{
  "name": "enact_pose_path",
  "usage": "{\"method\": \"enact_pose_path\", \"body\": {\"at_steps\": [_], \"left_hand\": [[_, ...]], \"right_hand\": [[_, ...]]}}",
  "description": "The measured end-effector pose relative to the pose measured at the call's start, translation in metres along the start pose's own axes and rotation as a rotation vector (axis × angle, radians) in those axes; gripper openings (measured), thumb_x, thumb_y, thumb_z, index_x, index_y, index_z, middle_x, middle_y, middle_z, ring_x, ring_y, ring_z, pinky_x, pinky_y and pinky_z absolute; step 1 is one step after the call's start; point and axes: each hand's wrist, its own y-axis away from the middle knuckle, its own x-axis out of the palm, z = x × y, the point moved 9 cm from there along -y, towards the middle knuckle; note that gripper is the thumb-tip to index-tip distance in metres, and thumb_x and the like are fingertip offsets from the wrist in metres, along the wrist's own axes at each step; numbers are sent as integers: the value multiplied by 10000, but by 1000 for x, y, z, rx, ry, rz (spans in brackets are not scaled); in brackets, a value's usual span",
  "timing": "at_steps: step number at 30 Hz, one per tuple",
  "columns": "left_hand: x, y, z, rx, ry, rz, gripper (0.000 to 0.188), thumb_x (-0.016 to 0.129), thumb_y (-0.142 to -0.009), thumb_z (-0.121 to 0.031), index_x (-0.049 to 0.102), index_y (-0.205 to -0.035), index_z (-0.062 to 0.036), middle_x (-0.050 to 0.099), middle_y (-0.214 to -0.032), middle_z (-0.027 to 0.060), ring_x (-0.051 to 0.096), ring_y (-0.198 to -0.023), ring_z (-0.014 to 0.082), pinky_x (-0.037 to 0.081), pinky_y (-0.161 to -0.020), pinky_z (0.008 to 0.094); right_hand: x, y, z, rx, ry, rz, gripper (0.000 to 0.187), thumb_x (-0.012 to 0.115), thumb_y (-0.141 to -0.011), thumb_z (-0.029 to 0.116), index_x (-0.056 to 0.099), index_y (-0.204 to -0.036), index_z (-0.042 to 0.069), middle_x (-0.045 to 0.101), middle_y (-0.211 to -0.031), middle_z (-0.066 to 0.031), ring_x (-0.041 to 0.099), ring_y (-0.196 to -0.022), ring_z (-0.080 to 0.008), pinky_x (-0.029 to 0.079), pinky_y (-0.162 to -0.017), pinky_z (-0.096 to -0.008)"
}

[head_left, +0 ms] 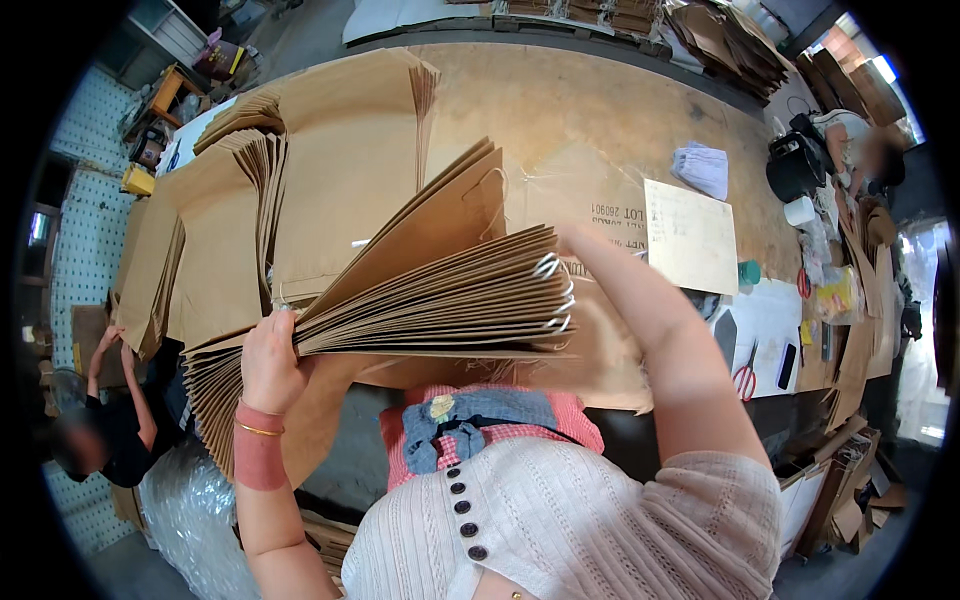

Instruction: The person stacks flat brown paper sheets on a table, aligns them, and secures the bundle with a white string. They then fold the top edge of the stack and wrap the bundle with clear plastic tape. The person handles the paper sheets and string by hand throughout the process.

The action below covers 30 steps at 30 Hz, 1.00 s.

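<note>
A thick fanned stack of brown paper bags [430, 305] is held up above the table's near edge. My left hand [272, 362] is closed round its left part, the thumb on top. At the stack's right end, white string loops [556, 290] stick out along the edges. My right hand [572, 238] is at the far side of that end; its fingers are hidden behind the bags. Behind the fanned edges, a few bags [440, 215] stand apart from the rest, tilted up. More brown bags [345, 160] lie in overlapping piles on the table to the left.
On the worktable [520, 90] at right are a cream sheet [690, 235], a white folded cloth [700, 168], red-handled scissors [745, 378] and a phone [787, 366]. A co-worker [115, 395] handles bags at far left; another person [865, 150] is at far right. Clear plastic wrap [190, 510] lies lower left.
</note>
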Motion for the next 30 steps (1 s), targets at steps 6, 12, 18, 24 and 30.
{"method": "enact_pose_path", "body": {"at_steps": [6,12,18,24,30], "left_hand": [[-2,3,8,-3,-77,-9,473,774,-587,-116,521,-977,-29,561,-851,126,538,-824,335,422,-713,413],[-10,1,-4,88,-64,-155,511,800,-567,-168,524,-978,-42,573,-868,126,543,-838,333,417,-734,412],[-5,-2,-3,74,-57,-92,535,802,-574,-181,506,-996,-40,571,-880,135,541,-836,344,418,-723,418],[-3,-2,-1,102,-63,-105,542,797,-586,-187,495,-1010,-36,566,-880,140,538,-829,352,415,-713,426],[-5,-1,-4,94,-55,-95,493,791,-596,-187,498,-961,-34,566,-818,150,543,-773,362,422,-661,433]], "right_hand": [[-48,-4,-59,-337,-224,-599,563,431,-950,433,434,-1328,16,483,-1337,-106,422,-1246,-187,314,-1040,-317],[-35,65,-7,-753,-581,-813,661,322,-971,457,160,-1443,23,234,-1487,-127,181,-1384,-217,132,-1126,-329],[15,81,45,-637,-796,-675,711,287,-954,536,168,-1446,36,198,-1498,-134,182,-1380,-222,132,-1124,-318],[17,68,42,-656,-848,-561,797,300,-910,621,140,-1456,63,171,-1504,-124,167,-1381,-214,172,-1119,-339],[24,71,42,-598,-809,-520,776,268,-918,613,115,-1462,80,152,-1510,-109,157,-1381,-233,154,-1123,-338]]}}
